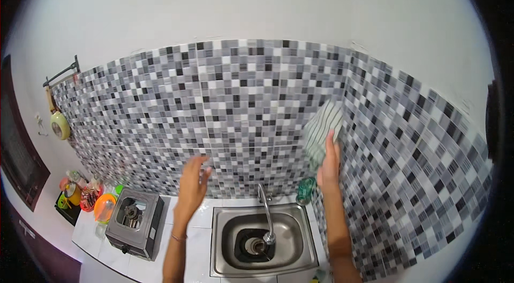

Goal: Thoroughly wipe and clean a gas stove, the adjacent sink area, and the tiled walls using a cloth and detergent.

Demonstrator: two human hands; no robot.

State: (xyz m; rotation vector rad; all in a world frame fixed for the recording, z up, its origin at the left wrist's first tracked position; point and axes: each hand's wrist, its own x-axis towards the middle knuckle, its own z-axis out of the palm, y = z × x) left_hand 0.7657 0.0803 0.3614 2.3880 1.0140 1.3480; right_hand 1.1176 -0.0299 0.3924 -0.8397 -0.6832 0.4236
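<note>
Head view, right hand (pixel 329 161): raised against the mosaic tile wall (pixel 235 106) near the corner, fingers closed on a striped cloth (pixel 321 132) and pressing it flat to the tiles.
Head view, striped cloth: pale with dark thin stripes, bunched; sits above and partly under the right hand, high over the right rear corner of the sink (pixel 261 240).
Head view, left hand (pixel 193 182): open and holding nothing, fingers loosely spread; whether the fingertips touch the tiles cannot be told.
Head view, left wrist: thin bracelet (pixel 179 238) around it.
Head view, sink: steel, single basin, set in a white tiled counter (pixel 199 240) between the two forearms.
Head view, tap (pixel 266 213): curved steel spout rising from the rear rim and arching over the basin.
Head view, green object (pixel 306 189): small, glassy, at the sink's rear right corner, just below the right hand.
Head view, stove (pixel 135 222): single burner, grey metal, left of the left forearm.
Head view, containers (pixel 88 197): orange, red and yellow items clustered at the counter's far left.
Head view, wall rail (pixel 61 75): dark bar upper left, a yellow-green utensil (pixel 60 125) hanging below.
</note>
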